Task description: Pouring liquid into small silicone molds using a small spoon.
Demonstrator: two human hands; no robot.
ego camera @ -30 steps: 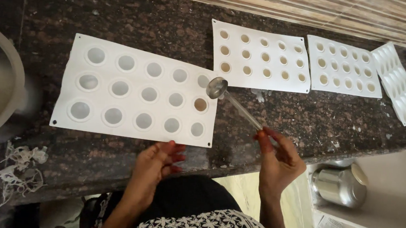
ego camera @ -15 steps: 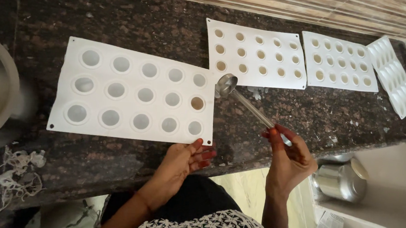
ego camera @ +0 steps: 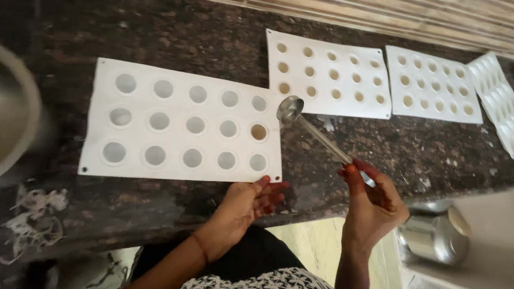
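Right hand (ego camera: pixel 373 201) pinched steel ladle (ego camera: pixel 306 127) at handle end: light, stiff, slick. Left hand (ego camera: pixel 253 201) released, fingertips at floppy silicone mould (ego camera: pixel 180 124) edge.

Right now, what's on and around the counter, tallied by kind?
White silicone moulds with round cavities: 4
Long-handled metal ladle, in the right hand: 1
Steel bowl at the left edge: 1
Small steel pot below the counter: 1
Total: 7

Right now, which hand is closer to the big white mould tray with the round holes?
Left. The left hand rests at the near right corner of the big white mould tray, fingertips at its edge. The right hand is off to the tray's right, holding a small metal ladle.
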